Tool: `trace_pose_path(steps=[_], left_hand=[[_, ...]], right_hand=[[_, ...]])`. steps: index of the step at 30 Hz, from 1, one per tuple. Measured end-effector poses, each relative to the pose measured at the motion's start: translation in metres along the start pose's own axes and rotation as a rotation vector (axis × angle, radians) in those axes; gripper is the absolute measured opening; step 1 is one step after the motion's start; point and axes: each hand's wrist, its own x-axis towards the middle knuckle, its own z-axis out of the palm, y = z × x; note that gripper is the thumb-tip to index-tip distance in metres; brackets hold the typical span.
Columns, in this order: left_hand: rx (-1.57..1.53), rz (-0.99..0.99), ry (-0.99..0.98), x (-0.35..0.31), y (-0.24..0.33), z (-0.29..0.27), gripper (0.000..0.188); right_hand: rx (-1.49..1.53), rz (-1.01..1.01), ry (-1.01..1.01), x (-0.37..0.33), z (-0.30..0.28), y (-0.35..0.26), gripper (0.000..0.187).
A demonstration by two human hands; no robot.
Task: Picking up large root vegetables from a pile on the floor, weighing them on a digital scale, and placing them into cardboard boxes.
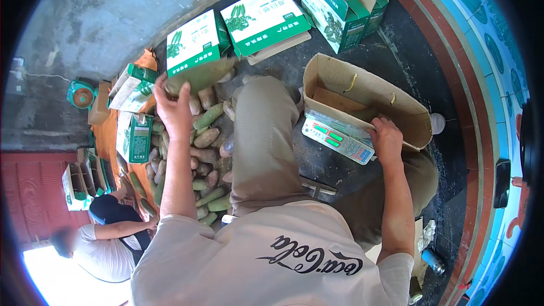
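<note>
My left hand (173,107) is raised over the pile on the left, its fingers closed on one end of a long, thick green vegetable (205,73). That vegetable is somewhat blurred, so its exact kind is unclear. My right hand (387,137) grips the near rim of an open cardboard box (362,106). Inside, the box shows bare brown walls and yellow cord loops. It rests at a digital scale (338,140), whose lit displays and keypad face me. Below my left hand lies a heap of long green and brownish vegetables (207,153).
Green-and-white cartons (263,20) lie beyond the heap, and an open carton (343,8) stands at the far right. Another person (107,243) sits at the lower left near more cartons (85,178). A small green fan (82,94) stands by the left wall. A can (433,262) lies at lower right.
</note>
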Motion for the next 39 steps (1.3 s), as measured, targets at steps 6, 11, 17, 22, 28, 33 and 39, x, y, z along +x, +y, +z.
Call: trace_pose_path(steps=[6, 11, 17, 22, 28, 33, 39], left_hand=[[-0.292, 0.010, -0.163, 0.013, 0.102, 0.040, 0.045], [-0.235, 0.144, -0.537, -0.035, 0.129, 0.111, 0.046], [-0.259, 0.100, -0.766, -0.083, 0.135, 0.187, 0.041], [-0.407, -0.014, -0.770, -0.093, 0.093, 0.215, 0.038], [-0.429, 0.191, -0.628, -0.054, 0.140, 0.138, 0.038], [-0.390, 0.144, -0.216, -0.020, 0.096, 0.078, 0.033], [0.083, 0.077, -0.275, -0.054, -0.051, 0.049, 0.023]], right_hand=[[-0.004, 0.019, -0.001, 0.000, 0.003, 0.006, 0.019], [-0.006, -0.009, -0.021, -0.001, 0.002, 0.006, 0.020], [-0.022, -0.017, -0.029, -0.007, 0.004, 0.008, 0.022], [-0.022, -0.054, -0.019, 0.004, 0.003, 0.003, 0.022], [-0.026, -0.033, -0.012, 0.000, 0.005, 0.009, 0.021], [-0.006, -0.036, 0.006, 0.000, 0.005, 0.008, 0.020], [-0.009, -0.057, 0.030, 0.000, 0.003, 0.002, 0.020]])
